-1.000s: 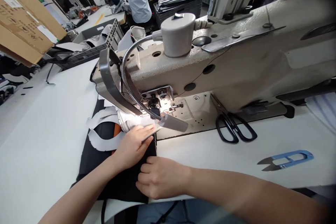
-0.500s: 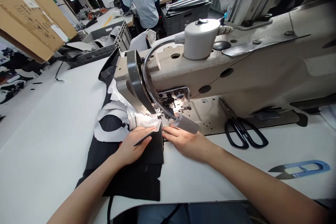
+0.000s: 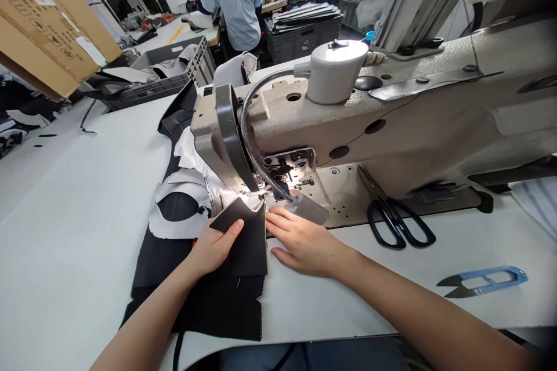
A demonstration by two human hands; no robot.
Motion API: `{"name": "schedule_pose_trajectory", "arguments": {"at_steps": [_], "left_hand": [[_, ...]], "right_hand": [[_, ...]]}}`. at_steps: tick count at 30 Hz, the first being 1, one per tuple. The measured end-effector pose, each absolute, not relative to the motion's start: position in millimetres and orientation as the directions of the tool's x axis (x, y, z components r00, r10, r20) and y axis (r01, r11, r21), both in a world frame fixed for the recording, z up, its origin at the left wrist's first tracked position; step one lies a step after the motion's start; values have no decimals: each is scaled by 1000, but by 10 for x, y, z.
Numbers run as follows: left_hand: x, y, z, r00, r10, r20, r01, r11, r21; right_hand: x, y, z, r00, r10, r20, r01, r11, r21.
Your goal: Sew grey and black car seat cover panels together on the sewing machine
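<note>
Pinching matte black fabric (image 3: 243,243), left hand (image 3: 213,246) curled.

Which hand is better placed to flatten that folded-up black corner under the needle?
Left, probably. The left hand already pinches the lifted corner of the black fabric. The right hand lies flat on the table beside the fabric's edge, gripping nothing.

Was a garment workshop: industrial sewing machine (image 3: 374,122) just beyond the hands, cut fabric (image 3: 204,278) under them, scissors (image 3: 398,223) and snips (image 3: 483,281) off right, crates (image 3: 174,72), cartons (image 3: 47,17) and another seated worker (image 3: 235,3) far behind.
</note>
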State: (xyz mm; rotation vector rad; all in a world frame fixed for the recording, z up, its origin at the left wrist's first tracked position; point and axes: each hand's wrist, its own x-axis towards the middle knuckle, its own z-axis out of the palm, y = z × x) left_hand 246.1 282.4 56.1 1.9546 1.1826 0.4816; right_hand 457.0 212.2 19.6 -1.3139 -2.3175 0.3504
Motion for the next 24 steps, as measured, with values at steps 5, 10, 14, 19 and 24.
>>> {"name": "schedule_pose_trajectory", "arguments": {"at_steps": [5, 10, 14, 19, 24], "left_hand": [[2498, 2855, 584, 523, 852, -25, 547, -313, 777], [2564, 2838, 613, 552, 832, -63, 555, -310, 772], [2546, 2790, 558, 434, 899, -55, 625, -257, 738], [2498, 2822, 580, 537, 843, 14, 639, -418, 646], [2530, 2850, 578, 876, 441, 195, 360, -868, 342]], "right_hand": [[4550, 2140, 222, -480, 845, 234, 690, 529, -495], [4386, 2109, 160, -419, 747, 516, 756, 602, -258], [4178, 2054, 125, -507, 460, 729, 692, 722, 25], [4107, 2037, 118, -515, 459, 724, 687, 726, 28], [4147, 2002, 111, -507, 505, 699, 699, 715, -9]]}}
